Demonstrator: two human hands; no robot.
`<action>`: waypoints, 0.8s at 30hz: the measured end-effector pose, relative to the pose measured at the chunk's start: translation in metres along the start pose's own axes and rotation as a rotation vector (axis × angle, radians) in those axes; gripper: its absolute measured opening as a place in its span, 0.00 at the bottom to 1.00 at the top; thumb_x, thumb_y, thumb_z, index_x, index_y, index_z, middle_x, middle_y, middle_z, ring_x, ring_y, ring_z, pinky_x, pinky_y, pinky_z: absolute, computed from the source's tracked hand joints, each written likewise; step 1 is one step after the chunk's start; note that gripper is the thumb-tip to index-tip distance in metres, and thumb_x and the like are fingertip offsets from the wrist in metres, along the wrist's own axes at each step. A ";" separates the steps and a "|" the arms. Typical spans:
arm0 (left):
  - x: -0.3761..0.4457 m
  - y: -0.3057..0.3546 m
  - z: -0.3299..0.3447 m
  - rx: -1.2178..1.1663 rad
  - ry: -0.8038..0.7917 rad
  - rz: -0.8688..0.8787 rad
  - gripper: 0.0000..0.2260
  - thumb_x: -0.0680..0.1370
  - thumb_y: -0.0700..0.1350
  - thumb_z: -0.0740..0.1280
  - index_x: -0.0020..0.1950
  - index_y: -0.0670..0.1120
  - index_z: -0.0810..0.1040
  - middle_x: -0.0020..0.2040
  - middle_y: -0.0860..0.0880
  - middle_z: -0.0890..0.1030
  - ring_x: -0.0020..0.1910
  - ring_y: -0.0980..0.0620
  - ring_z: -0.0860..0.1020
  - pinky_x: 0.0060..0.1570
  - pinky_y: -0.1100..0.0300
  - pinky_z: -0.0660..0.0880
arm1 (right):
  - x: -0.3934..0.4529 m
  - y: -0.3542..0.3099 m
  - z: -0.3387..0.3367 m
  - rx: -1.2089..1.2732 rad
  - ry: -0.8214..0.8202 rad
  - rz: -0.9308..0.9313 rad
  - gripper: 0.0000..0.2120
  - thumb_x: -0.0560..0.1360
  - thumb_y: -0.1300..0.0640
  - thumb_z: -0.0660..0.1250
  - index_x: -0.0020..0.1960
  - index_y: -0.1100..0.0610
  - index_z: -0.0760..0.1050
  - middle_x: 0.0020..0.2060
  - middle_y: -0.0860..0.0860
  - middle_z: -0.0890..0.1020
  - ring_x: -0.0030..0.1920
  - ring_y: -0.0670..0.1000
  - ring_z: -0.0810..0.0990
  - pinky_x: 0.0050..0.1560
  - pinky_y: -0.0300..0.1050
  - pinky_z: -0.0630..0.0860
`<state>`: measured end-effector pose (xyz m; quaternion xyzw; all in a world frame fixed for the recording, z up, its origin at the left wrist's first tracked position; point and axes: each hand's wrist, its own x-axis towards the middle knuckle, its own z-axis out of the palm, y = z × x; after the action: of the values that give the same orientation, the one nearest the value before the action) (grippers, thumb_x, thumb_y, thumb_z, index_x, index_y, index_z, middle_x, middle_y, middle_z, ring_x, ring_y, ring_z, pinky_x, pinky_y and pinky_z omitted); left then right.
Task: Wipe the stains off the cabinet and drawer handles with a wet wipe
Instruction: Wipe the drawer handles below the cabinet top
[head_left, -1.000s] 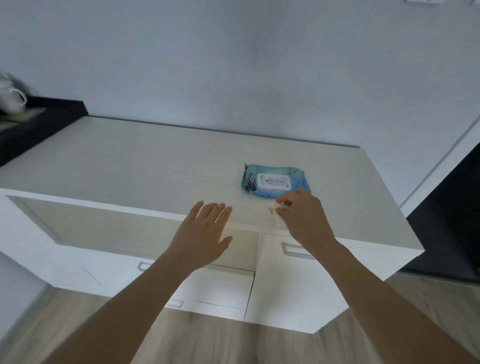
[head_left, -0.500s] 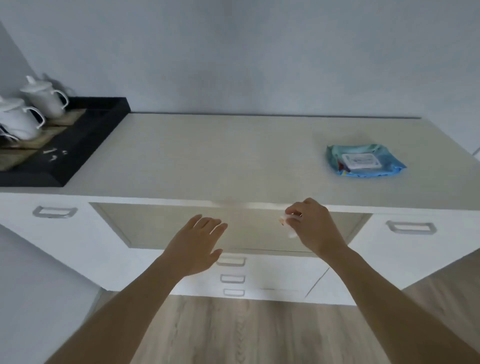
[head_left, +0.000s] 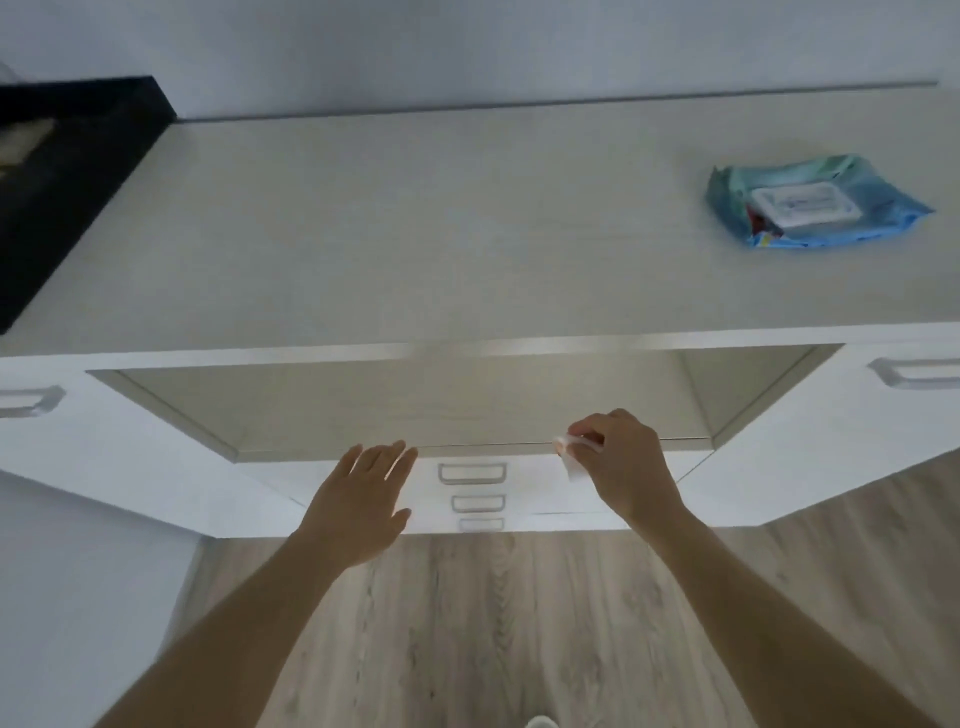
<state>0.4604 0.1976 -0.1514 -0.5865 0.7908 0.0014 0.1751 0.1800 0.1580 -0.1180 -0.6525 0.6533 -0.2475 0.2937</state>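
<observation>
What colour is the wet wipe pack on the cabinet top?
Blue and teal with a white lid, in the head view: wet wipe pack.

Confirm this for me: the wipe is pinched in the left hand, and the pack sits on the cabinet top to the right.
Wrong hand. The head view shows the wipe pinched in the right hand; the left hand is open and empty. The pack does sit on the cabinet top to the right.

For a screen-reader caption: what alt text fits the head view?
A right hand pinches a white wet wipe near three stacked drawer handles on a pale cabinet; the open left hand hovers beside it.
</observation>
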 end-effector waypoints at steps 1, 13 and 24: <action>0.004 0.001 0.010 -0.016 0.000 -0.015 0.31 0.82 0.57 0.53 0.79 0.46 0.42 0.79 0.48 0.46 0.77 0.51 0.48 0.74 0.53 0.41 | 0.002 0.008 0.009 0.026 0.001 0.027 0.02 0.73 0.59 0.70 0.45 0.56 0.81 0.40 0.49 0.74 0.36 0.43 0.73 0.38 0.21 0.67; 0.077 -0.005 0.165 -0.049 0.480 0.031 0.48 0.61 0.50 0.81 0.75 0.39 0.61 0.73 0.39 0.66 0.70 0.39 0.66 0.67 0.38 0.65 | 0.020 0.081 0.137 0.119 0.150 0.142 0.03 0.73 0.55 0.69 0.45 0.51 0.82 0.40 0.44 0.79 0.45 0.45 0.76 0.43 0.31 0.66; 0.168 0.001 0.247 -0.002 1.390 -0.063 0.31 0.74 0.59 0.63 0.68 0.39 0.64 0.65 0.40 0.65 0.66 0.39 0.63 0.70 0.40 0.47 | 0.031 0.145 0.252 0.367 0.894 -0.326 0.11 0.74 0.55 0.68 0.45 0.37 0.75 0.45 0.38 0.78 0.45 0.40 0.78 0.45 0.27 0.71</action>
<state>0.4850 0.0932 -0.4303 -0.4743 0.7020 -0.3790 -0.3722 0.2559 0.1463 -0.3998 -0.5136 0.5507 -0.6558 0.0529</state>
